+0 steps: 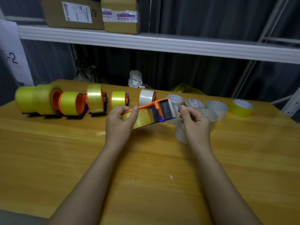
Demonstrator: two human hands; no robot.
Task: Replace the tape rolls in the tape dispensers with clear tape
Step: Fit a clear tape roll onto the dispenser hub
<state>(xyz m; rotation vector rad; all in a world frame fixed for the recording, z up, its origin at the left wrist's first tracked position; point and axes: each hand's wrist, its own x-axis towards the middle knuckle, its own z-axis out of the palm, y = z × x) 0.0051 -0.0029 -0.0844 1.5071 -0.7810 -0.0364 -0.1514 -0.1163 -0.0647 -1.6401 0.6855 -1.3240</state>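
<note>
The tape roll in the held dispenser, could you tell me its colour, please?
Yellow tape roll, clearest in the head view.

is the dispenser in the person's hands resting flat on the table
No, the left hand grips the dispenser by its yellow roll and holds it tilted above the table.

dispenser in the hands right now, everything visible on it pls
The held tape dispenser is orange plastic with blue parts and a clear flap at its right end. A yellow tape roll sits in it. It is raised off the wooden table, long axis running left to right, right end tilted up. The left hand grips its roll end, thumb over the orange top edge. The right hand has curled fingers at the flap end; contact there is unclear.
</note>
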